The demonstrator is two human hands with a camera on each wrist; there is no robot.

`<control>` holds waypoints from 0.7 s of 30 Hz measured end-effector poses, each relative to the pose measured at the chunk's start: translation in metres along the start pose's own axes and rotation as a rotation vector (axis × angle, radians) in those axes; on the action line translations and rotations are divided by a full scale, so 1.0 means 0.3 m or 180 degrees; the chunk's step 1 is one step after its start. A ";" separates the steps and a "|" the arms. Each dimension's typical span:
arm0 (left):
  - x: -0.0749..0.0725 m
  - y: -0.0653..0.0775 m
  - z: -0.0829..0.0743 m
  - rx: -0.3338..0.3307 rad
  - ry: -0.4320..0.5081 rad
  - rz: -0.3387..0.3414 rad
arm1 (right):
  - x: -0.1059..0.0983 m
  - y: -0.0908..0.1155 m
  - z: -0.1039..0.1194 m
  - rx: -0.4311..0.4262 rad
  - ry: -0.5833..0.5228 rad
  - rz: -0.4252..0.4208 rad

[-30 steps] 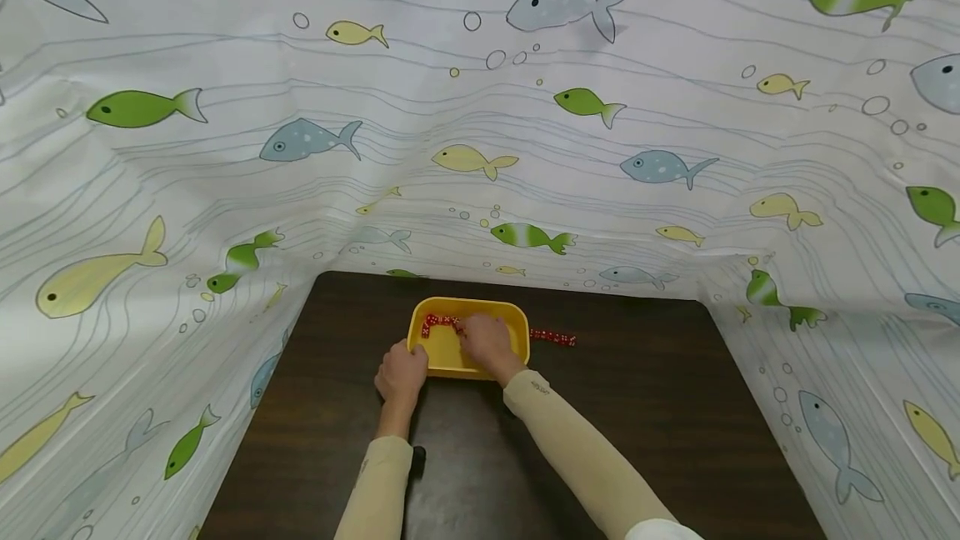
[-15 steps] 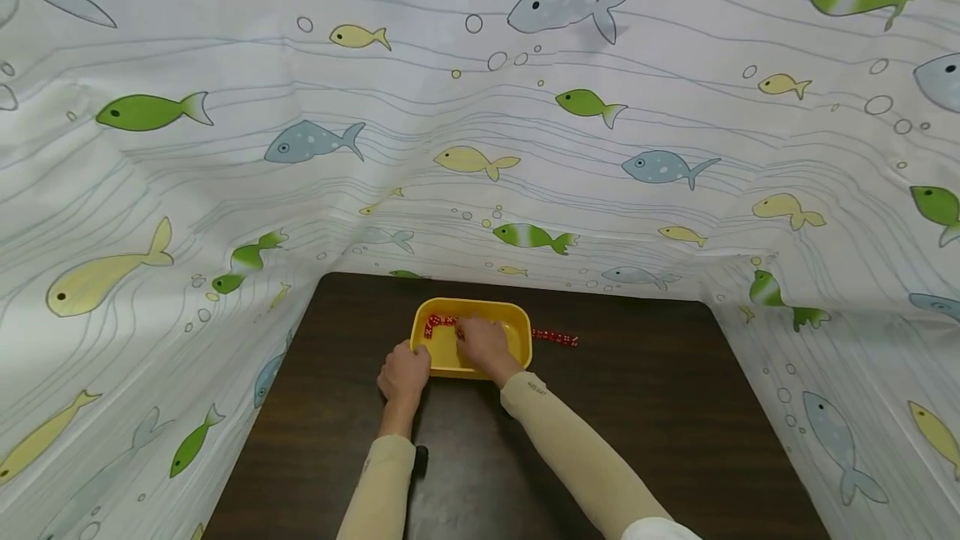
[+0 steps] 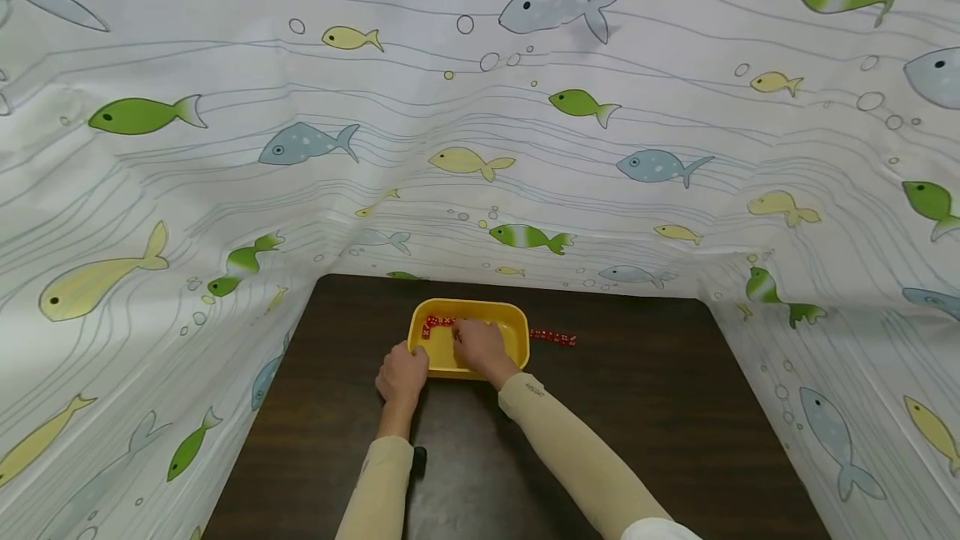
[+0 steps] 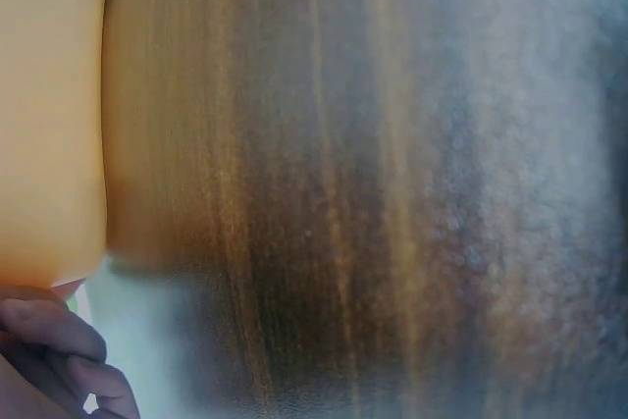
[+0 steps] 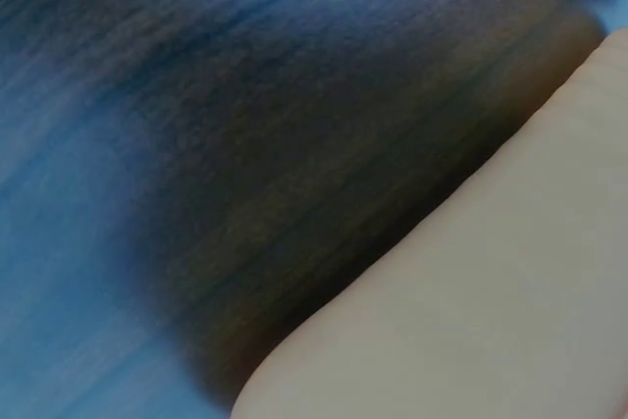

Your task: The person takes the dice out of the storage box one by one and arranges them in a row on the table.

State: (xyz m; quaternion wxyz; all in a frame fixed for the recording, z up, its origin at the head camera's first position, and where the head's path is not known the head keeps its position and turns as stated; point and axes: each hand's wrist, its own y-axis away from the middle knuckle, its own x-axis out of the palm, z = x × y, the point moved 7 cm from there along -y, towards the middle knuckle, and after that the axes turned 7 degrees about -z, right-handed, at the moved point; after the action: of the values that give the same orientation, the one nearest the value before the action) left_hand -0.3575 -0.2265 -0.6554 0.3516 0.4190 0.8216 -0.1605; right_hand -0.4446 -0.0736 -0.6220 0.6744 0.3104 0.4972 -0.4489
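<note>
In the head view, a yellow tray (image 3: 468, 373) stands at the far part of the dark table. My left hand (image 3: 402, 372) grips its near left corner; in the left wrist view curled fingers of that hand (image 4: 59, 345) show beside the tray's orange-looking side (image 4: 49, 125). Inside the tray, my right hand (image 3: 482, 348) reaches down with bent fingers and pinches a small red die (image 3: 457, 332), mostly covered by the fingers. Red dice (image 3: 432, 322) with white dots form a bent row along the tray's back left. Neither hand shows clearly in the right wrist view.
Another row of red dice (image 3: 553, 337) lies on the table (image 3: 637, 407) just right of the tray. White fish-patterned sheeting (image 3: 465, 107) rises behind the table and on both sides. A small black object (image 3: 418, 462) sits at the left wrist.
My right hand has shifted slightly left and nearer inside the tray, its fingers at the right end of the dice row. The left hand keeps its grip on the corner.
</note>
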 end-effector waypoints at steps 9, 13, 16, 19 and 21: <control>-0.008 0.014 -0.013 0.0036 0.0035 0.0004 | -0.021 0.004 -0.008 0.0082 -0.0007 0.0033; -0.001 0.018 -0.016 0.0022 0.0038 0.0037 | -0.035 0.008 -0.017 0.0073 -0.0020 -0.0044; 0.001 0.019 -0.014 0.0019 0.0039 0.0062 | -0.051 0.013 -0.019 0.0043 0.0022 -0.0129; -0.003 0.015 -0.012 0.0014 0.0031 0.0031 | -0.074 0.017 -0.014 0.0000 0.0042 -0.0206; -0.006 0.011 -0.010 0.0003 0.0013 0.0003 | -0.092 0.021 -0.010 -0.0010 0.0018 -0.0249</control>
State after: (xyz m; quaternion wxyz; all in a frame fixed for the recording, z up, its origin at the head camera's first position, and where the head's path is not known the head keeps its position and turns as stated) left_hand -0.3555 -0.2240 -0.6518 0.3498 0.4199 0.8221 -0.1598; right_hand -0.4430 -0.0602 -0.5970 0.6555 0.2909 0.5116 -0.4732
